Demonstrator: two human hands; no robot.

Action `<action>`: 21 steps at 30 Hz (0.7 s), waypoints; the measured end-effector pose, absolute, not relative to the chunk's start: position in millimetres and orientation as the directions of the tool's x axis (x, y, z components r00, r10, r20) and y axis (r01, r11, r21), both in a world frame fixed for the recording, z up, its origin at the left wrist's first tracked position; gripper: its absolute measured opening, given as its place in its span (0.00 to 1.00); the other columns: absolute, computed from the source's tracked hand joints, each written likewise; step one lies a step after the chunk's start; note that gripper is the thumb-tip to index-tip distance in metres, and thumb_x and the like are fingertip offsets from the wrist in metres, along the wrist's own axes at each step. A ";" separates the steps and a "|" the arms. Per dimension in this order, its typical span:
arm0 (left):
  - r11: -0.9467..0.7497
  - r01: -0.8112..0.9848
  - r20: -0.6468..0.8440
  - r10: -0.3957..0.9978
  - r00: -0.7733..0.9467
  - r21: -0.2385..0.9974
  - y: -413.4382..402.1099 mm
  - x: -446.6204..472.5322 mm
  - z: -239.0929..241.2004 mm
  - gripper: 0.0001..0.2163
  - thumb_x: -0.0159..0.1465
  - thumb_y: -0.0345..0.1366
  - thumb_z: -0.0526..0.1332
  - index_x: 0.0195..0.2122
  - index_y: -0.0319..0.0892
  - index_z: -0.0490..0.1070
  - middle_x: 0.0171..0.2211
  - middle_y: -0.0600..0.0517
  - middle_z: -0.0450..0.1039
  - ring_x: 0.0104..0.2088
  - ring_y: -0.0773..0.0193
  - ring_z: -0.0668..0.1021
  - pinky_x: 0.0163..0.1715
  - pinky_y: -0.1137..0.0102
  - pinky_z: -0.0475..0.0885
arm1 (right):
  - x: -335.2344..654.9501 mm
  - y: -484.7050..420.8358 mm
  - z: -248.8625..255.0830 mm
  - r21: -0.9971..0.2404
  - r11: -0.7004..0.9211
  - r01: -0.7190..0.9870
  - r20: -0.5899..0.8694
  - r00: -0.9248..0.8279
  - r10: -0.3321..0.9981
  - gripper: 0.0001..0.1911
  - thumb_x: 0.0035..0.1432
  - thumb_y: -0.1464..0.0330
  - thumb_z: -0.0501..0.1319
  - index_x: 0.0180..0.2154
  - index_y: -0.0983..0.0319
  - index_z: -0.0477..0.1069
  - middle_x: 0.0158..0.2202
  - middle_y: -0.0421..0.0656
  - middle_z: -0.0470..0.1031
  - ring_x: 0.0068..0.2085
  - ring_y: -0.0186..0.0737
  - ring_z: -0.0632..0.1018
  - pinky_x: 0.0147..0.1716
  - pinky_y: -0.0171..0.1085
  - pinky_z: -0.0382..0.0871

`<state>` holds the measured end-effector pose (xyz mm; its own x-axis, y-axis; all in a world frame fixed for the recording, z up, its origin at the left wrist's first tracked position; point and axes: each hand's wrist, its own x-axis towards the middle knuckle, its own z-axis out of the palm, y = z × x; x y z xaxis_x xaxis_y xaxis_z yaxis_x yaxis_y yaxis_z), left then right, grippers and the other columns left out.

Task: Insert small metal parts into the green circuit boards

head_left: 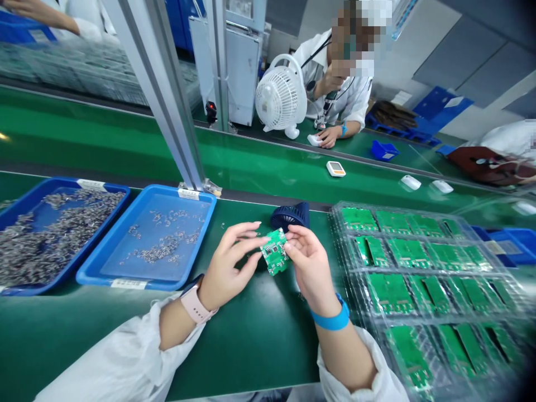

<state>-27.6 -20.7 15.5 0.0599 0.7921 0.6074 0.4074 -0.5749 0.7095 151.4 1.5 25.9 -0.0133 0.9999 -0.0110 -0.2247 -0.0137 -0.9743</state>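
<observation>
A small green circuit board [274, 254] with a dark chip and small parts on its face is held up in front of me. My right hand [310, 265], a blue band at the wrist, pinches its right edge between thumb and fingers. At the board's left edge is my left hand [232, 259], its fingers stretched out and apart. The index fingertip reaches the upper left of the board; whether it presses on it is hard to tell. Behind the hands stands a small dark blue fan [288, 216].
To the left lie two blue trays, one [146, 279] with scattered small metal parts, another [31, 287] heaped with them. At right, a clear plastic tray [349, 262] holds several green boards. Beyond runs a green conveyor belt [251, 170] with a white device [335, 169]. A co-worker [352, 106] sits opposite.
</observation>
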 end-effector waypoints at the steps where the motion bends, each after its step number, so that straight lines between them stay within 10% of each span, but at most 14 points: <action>1: -0.525 0.353 0.555 0.832 0.021 0.774 -20.2 -27.7 14.3 0.16 0.65 0.30 0.59 0.54 0.47 0.70 0.54 0.44 0.68 0.45 0.60 0.76 0.46 0.62 0.74 | 151.5 1.9 25.5 -0.977 -0.001 -0.213 0.000 -0.005 1.000 0.19 0.48 0.66 0.70 0.44 0.58 0.73 0.37 0.42 0.74 0.36 0.36 0.74 0.35 0.35 0.71; 11: -0.126 0.098 0.119 0.990 0.075 0.987 -14.5 -25.3 18.1 0.11 0.62 0.40 0.62 0.26 0.40 0.72 0.23 0.54 0.67 0.24 0.69 0.69 0.25 0.73 0.65 | 150.2 -1.6 26.4 -0.988 -0.010 -0.155 0.001 -0.070 0.998 0.13 0.50 0.67 0.69 0.41 0.58 0.75 0.34 0.40 0.75 0.36 0.34 0.74 0.36 0.34 0.71; 21: -0.035 0.009 0.035 0.998 0.061 0.999 -7.4 -35.9 18.7 0.15 0.62 0.44 0.62 0.23 0.39 0.70 0.18 0.54 0.69 0.21 0.71 0.69 0.22 0.74 0.63 | 146.3 1.9 20.6 -0.997 0.019 -0.081 0.027 -0.100 0.995 0.16 0.53 0.66 0.67 0.45 0.58 0.74 0.33 0.40 0.76 0.33 0.36 0.75 0.34 0.37 0.72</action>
